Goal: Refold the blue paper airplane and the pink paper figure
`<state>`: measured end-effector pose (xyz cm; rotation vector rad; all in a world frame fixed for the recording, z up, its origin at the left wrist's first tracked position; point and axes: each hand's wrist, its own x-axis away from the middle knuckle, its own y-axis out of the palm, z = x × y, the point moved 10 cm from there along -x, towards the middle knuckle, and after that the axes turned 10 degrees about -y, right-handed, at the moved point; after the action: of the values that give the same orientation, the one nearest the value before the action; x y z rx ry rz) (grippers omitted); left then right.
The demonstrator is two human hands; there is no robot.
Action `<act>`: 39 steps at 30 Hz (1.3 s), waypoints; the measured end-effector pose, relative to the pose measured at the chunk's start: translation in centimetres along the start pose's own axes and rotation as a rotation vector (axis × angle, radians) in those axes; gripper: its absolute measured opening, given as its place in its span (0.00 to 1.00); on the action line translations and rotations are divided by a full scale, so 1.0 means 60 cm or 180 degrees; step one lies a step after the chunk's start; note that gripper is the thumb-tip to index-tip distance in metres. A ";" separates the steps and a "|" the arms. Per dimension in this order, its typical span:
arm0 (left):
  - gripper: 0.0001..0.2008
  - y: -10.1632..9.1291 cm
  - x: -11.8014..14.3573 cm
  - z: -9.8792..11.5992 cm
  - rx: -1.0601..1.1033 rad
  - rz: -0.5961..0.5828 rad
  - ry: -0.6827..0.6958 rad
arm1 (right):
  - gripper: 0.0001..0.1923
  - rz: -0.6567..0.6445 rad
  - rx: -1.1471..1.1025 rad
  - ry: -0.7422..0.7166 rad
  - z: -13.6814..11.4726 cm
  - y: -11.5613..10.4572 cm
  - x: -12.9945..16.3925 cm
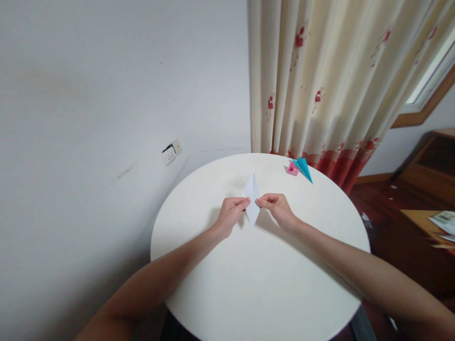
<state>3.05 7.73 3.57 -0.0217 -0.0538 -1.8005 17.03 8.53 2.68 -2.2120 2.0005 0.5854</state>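
Daylight falls on a round white table [256,284] that fills the lower middle of the head view, pushed close to a plain pale wall [106,94] with a switch plate [171,152] low on it. Behind the far edge of the table hangs a cream curtain [337,80] printed with red flowers and a red band along its hem, and to its right a window frame [426,94] lets in light. Dark wooden floor [387,237] shows on the right, with wooden furniture [426,166] and some papers [444,222] lying on a lower surface. At the far side of the tabletop, near the curtain, a folded blue paper piece [304,168] lies touching a small folded pink paper piece [292,168]; both sit well apart from the hands and nothing lies between them and the work. No containers are in sight. Over the middle of the table, the left hand [231,215] and the right hand [279,208] each pinch a side of a white folded paper [252,199], a long diamond shape held pointing away from the person, with fingertips closed narrowly on its middle corners. Whether its lower tip touches the tabletop cannot be told.
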 end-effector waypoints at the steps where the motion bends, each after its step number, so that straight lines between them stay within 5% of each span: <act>1: 0.23 0.002 -0.002 -0.004 0.0013 -0.0037 -0.0058 | 0.15 0.0010 0.0007 0.0019 0.001 -0.002 -0.001; 29: 0.28 -0.001 -0.016 -0.033 -0.0126 -0.0090 -0.0249 | 0.22 -0.0356 0.0321 0.0045 0.017 0.005 -0.004; 39: 0.24 0.012 -0.009 -0.037 0.0138 -0.0262 -0.0420 | 0.24 -0.0009 0.0713 -0.0258 0.021 -0.014 -0.011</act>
<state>3.91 7.95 1.34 -0.1088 -0.1902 -1.8779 17.53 9.67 1.60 -2.0273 1.9184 0.4198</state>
